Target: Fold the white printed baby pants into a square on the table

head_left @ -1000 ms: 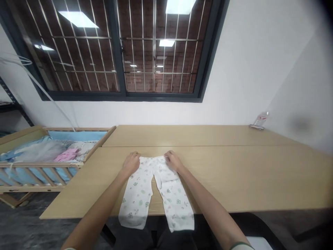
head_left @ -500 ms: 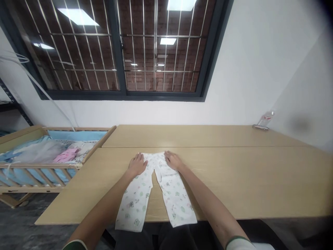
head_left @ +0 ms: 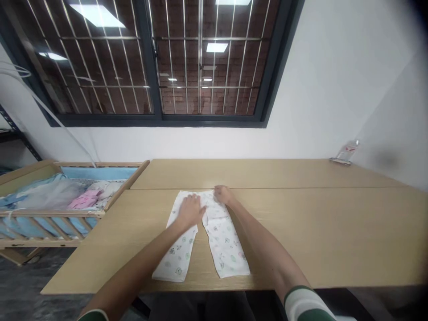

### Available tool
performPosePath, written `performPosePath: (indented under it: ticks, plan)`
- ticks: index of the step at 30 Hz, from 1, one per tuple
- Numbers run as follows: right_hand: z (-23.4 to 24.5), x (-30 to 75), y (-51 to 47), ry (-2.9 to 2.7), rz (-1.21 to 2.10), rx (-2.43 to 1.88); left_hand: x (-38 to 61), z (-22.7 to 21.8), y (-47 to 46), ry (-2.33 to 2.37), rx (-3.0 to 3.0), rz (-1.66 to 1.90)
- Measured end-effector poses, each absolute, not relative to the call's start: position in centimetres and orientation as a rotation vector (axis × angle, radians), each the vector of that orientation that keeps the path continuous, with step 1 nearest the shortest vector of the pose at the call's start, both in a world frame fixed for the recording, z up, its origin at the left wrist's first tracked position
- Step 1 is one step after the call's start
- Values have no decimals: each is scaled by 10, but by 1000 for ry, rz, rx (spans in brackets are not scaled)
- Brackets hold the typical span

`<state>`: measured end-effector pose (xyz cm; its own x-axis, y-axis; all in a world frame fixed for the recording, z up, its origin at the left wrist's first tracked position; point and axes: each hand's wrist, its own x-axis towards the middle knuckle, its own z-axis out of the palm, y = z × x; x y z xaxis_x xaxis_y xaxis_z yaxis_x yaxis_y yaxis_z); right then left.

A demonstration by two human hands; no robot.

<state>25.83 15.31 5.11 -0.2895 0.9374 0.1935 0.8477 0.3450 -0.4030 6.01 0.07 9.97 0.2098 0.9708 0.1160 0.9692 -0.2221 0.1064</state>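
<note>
A pair of small white baby pants (head_left: 230, 249) with a green and grey print lies on the table, waistband away from me and the legs spread toward me. My left hand (head_left: 191, 210) rests on the upper left part of the pants, fingers stretched out over the cloth below the waistband. At the right corner of the waistband, my right hand (head_left: 223, 195) has its fingers curled closed on the edge of the cloth. Both leg ends lie flat on the tabletop, a little in from its front edge.
The wooden table (head_left: 317, 232) has a seam running across it toward the wall. On its left stands a wooden crib (head_left: 50, 215) with blue padding, holding pink and white cloths. A clear bottle (head_left: 348, 150) lies at the far right corner, with a flat object (head_left: 340, 161) beside it.
The pants have slid away from me, so their leg ends no longer hang over the front edge. My left hand has moved right across them; my right hand has closed at the waistband corner.
</note>
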Motion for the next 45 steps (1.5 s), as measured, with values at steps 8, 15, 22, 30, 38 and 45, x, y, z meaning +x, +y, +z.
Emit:
performPosePath:
  ticks: [8,15,22,30,38,45]
  plan:
    - [51,254,173,-1912,558,-1769,176,85,-131,1515,2318,170]
    - [55,251,172,-1779,653,-1782,180,79,-131,1520,2260,186]
    - [76,238,170,-1664,779,-1695,153,88,-137,1513,2051,604]
    - [104,184,166,-1658,876,-1600,85,101,-163,1381,1566,928]
    - [98,113,154,-1745,722,-1635,16,79,-194,1582,1499,912]
    - [83,71,148,-1855,598,-1723,-11,66,-204,1676,1445,904]
